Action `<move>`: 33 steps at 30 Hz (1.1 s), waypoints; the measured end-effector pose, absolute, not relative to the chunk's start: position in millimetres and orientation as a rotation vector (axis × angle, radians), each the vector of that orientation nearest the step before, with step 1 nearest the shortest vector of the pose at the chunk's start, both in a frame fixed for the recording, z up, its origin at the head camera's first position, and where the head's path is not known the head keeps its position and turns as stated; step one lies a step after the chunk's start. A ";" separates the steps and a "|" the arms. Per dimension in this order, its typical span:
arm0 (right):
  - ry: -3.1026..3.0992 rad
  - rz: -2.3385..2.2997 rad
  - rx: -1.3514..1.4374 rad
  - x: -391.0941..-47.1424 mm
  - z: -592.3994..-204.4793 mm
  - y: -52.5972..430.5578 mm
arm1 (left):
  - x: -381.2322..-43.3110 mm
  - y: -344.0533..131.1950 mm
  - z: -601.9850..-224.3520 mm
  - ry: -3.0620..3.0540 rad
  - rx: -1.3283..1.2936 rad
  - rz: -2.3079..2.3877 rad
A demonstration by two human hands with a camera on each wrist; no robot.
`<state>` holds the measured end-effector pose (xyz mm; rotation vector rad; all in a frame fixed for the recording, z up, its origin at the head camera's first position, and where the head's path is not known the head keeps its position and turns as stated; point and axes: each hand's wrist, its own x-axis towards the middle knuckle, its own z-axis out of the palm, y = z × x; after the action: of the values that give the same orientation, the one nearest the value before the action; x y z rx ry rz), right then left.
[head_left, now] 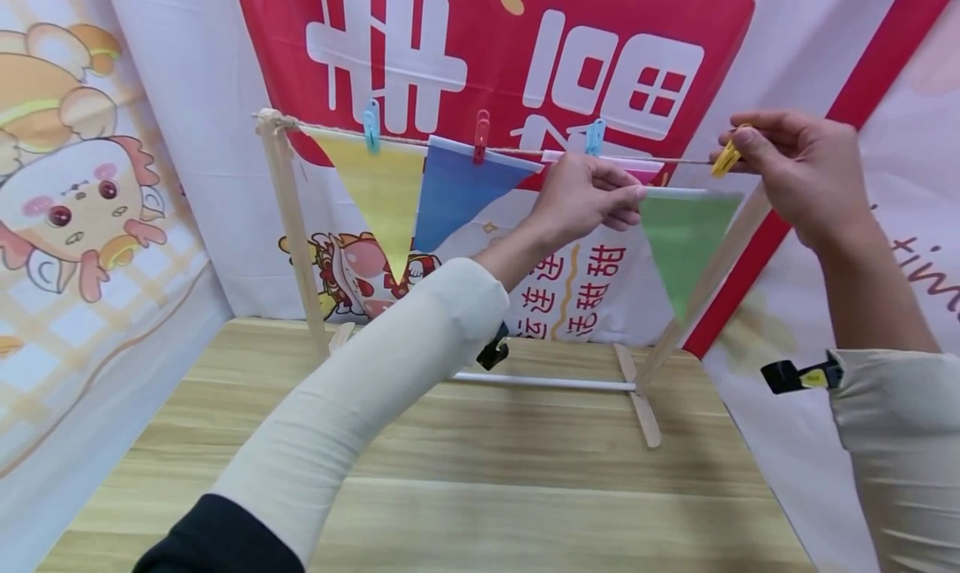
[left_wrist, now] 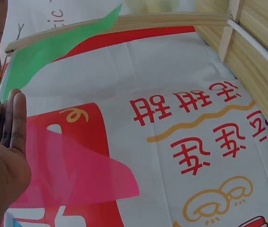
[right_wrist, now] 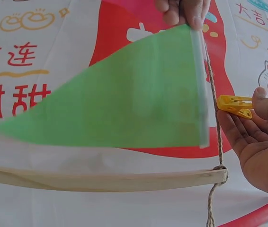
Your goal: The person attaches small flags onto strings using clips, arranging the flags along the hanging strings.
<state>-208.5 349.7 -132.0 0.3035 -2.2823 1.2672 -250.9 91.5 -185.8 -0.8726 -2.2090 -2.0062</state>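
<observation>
My left hand (head_left: pixel 581 193) pinches the upper left corner of a green triangular pennant (head_left: pixel 686 239), whose white top edge lies just below a twine line (right_wrist: pixel 211 80). To its right, my right hand (head_left: pixel 802 168) holds a yellow clothespin (head_left: pixel 726 158) between thumb and fingers, its tip right at the twine. Further left along the line hang a yellow pennant (head_left: pixel 382 193) under a blue clothespin (head_left: pixel 372 127) and a blue pennant (head_left: pixel 465 193) under a red clothespin (head_left: pixel 482 135). A pink pennant (left_wrist: pixel 86 170), partly hidden behind my left hand in the head view, hangs by a light blue clothespin (head_left: pixel 595 138).
Wooden posts (head_left: pixel 292 231) hold up the twine at both ends, joined low down by a white rod (head_left: pixel 547 381). The right post stands on a wooden foot (head_left: pixel 639 402) on the wood-grain table (head_left: pixel 525 515). A printed cloth (head_left: pixel 172 72) hangs close behind.
</observation>
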 end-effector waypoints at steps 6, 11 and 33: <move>-2.245 1.262 0.325 -212.4 -130.3 352.5 | -246.9 101.5 -185.5 -2.203 -0.881 -2.026; -2.204 1.295 0.356 -214.1 -124.8 354.1 | -244.1 106.6 -182.8 -2.174 -0.861 -2.012; -2.299 1.216 0.236 -227.0 -110.0 356.6 | -236.4 120.2 -165.5 -2.246 -0.759 -1.913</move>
<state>-227.0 356.6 -110.0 0.2362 -2.2994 1.2157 -236.4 120.2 -165.5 -0.7591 -2.2457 -1.9132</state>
